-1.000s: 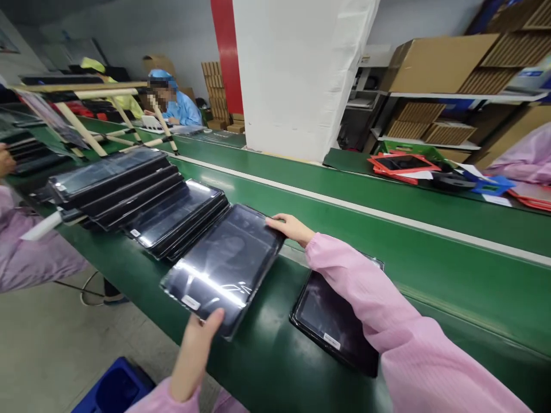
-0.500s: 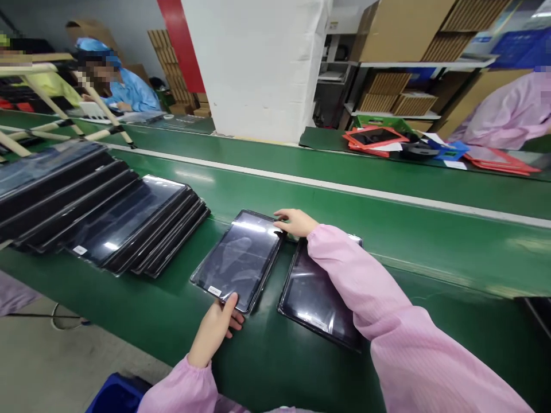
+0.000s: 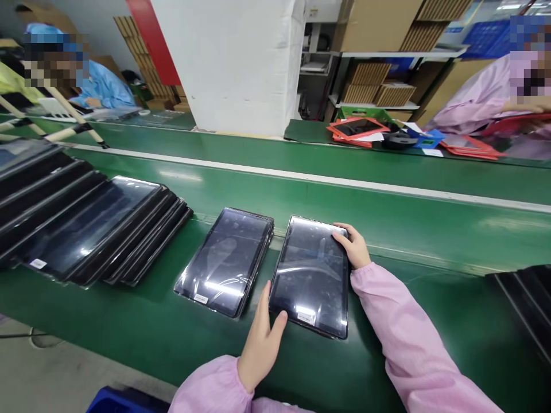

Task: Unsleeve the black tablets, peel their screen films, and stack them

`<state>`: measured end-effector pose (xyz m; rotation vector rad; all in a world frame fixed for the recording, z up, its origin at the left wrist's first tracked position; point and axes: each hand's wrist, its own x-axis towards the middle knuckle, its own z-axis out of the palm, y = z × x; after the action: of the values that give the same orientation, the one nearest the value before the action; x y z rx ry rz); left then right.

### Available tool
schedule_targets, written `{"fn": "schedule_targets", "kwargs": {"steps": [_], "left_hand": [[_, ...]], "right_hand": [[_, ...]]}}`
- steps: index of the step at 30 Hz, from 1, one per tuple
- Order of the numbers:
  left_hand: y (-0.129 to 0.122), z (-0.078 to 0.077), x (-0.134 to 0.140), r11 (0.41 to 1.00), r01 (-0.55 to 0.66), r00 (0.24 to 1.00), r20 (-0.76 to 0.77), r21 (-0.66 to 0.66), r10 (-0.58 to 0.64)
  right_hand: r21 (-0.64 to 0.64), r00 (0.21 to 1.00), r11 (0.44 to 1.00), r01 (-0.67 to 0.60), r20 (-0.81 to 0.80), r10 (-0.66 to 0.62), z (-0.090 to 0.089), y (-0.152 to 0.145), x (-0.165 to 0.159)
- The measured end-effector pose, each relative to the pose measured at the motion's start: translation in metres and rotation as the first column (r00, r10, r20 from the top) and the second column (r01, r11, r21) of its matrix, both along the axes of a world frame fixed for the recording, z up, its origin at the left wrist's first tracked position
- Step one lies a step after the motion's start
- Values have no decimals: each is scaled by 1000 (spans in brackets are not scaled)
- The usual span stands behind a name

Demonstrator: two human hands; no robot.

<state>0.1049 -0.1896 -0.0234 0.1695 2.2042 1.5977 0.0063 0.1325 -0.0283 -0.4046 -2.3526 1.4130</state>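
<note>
Showing a blue bin at the bottom edge, below the near side of the green worktop. Spreading the left hand around the near left corner of a film-wrapped tablet, parting thumb and fingers widely; not telling clearly whether closing on it. Gripping the same tablet's far right corner with the right hand, pressing the thumb onto the face and curling fingers past the far edge. Positioning this tablet over the worktop, just right of a small stack of wrapped tablets, without touching it. Seeing overlapping dark tablets leaning in a row farther left, and more dark slabs at the right edge. Facing, beyond a white strip, red-framed pieces, a blue tray, co-workers in pink and blue, then a white pillar.
</note>
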Motion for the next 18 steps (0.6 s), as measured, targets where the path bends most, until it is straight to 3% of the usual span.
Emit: {"fn": "schedule_targets", "kwargs": {"steps": [4, 8, 12, 14, 15, 16, 17, 18], "left_hand": [[7, -2, -1, 999, -9, 1000, 5, 38, 9], [-1, 4, 9, 992, 56, 997, 50, 114, -62], [-47, 30, 10, 943, 217, 954, 149, 254, -260], [-87, 45, -7, 965, 72, 994, -92, 251, -50], [-107, 50, -21, 965, -159, 946, -248, 206, 209], [-126, 52, -38, 915, -379, 853, -333, 138, 403], [-142, 52, -57, 862, -499, 790, -361, 90, 496], [-154, 49, -76, 868, -495, 814, -330, 40, 479]], "right_hand": [[-62, 999, 998, 18, -32, -20, 1, -2, 6], [-108, 999, 994, 31, -21, -34, 6, 5, 27], [-158, 998, 986, 61, 13, -60, 3, 9, 55], [-179, 996, 980, 83, 0, -84, 0, 7, 65], [-193, 995, 977, 95, -15, -99, -1, 5, 69], [-213, 993, 971, 109, -27, -117, -2, 2, 73], [-242, 990, 962, 124, -34, -136, -3, -1, 76], [-276, 987, 951, 142, -30, -156, -4, -5, 81]]}}
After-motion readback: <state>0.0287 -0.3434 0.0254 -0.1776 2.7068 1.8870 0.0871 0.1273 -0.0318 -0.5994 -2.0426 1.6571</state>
